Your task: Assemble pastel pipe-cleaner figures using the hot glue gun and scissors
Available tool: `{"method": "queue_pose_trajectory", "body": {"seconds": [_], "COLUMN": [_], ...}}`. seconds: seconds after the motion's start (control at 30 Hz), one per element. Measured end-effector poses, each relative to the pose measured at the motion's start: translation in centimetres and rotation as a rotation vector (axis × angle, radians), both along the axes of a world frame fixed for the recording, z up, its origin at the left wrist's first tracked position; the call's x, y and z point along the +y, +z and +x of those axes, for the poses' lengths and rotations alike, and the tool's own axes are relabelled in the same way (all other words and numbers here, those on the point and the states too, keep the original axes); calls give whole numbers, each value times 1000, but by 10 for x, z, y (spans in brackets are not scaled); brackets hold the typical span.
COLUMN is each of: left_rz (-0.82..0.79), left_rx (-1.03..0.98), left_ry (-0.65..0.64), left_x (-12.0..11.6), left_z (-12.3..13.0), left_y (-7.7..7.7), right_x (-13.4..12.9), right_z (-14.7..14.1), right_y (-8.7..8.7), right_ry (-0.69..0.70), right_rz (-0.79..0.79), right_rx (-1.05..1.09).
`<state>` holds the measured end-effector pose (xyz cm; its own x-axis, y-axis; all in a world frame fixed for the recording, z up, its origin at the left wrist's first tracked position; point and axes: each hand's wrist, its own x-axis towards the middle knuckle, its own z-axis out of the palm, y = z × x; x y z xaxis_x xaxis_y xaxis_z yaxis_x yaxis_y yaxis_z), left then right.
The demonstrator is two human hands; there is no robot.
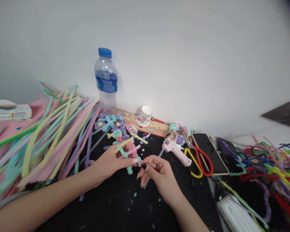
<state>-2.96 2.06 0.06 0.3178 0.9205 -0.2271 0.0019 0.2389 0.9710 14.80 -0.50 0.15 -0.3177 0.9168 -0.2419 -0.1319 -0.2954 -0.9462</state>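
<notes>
My left hand (pixel 114 160) is closed on a bunch of fuzzy pipe cleaners (pixel 129 153) in pink, teal and yellow, bent into shapes. Thumb and index finger of my right hand (pixel 157 172) pinch the lower right end of that same bunch; the other fingers curl beneath. Both hands meet just above the black work surface (pixel 125 206). Behind them lies a pile of small curled pipe cleaner pieces (pixel 118 127), purple, blue, yellow and pink. To the right of my right hand rests a pink hot glue gun (pixel 177 151).
Long pastel pipe cleaners (pixel 60 138) heap at the left. Against the wall stand a blue-capped bottle (pixel 106 77) and a paper cup (pixel 144 116). Scissors (pixel 203 161) with red and yellow handles lie beside a phone (pixel 210 153). A power strip (pixel 236 214) and tangled bright pipe cleaners (pixel 275 174) lie far right.
</notes>
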Motion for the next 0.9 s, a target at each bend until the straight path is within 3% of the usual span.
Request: {"method": "queue_pose_trajectory", "body": {"seconds": [0.6, 0.77, 0.9], "left_rz": [-52, -16, -86], "left_rx": [-67, -119, -235], "left_ry": [69, 15, -12], "left_x": [-1, 0, 1], "left_z": [2, 3, 4], "left_y": [-1, 3, 7], "right_x": [0, -1, 0], "right_z": [0, 0, 0], "right_y": [-2, -2, -3], "right_ry": [-18, -23, -32], "right_rz": [8, 3, 1], "right_rx": [51, 59, 73]}}
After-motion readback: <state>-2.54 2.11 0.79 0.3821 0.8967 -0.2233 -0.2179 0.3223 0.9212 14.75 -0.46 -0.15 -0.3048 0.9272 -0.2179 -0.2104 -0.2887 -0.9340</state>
